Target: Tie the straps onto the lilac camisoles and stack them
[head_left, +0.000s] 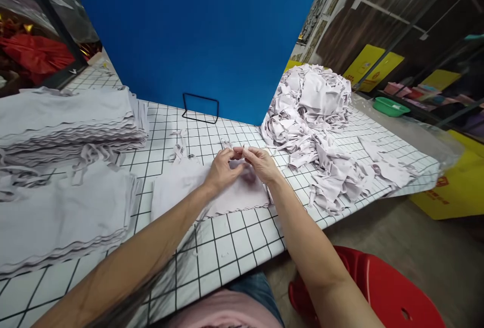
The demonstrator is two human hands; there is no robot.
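Note:
A pale grey camisole [177, 186] with thin straps lies flat on the table in front of me. At its upper edge, my left hand [223, 169] is closed in a pinch on the fabric. My right hand [260, 163] meets it there, thumb and fingers pressed together on the same part of the camisole. The fingertips of both hands almost touch, and they hide the exact bit of cloth or strap between them. One loose strap [180, 151] sticks up on the camisole's left side, away from my fingers.
Stacks of similar camisoles [64, 207] lie on the left. A big loose heap of pale cloth pieces [313, 101] covers the table's right side. A blue board [196, 35] stands behind, with a black wire stand [200, 98] at its foot. A red stool [393, 287] is at lower right.

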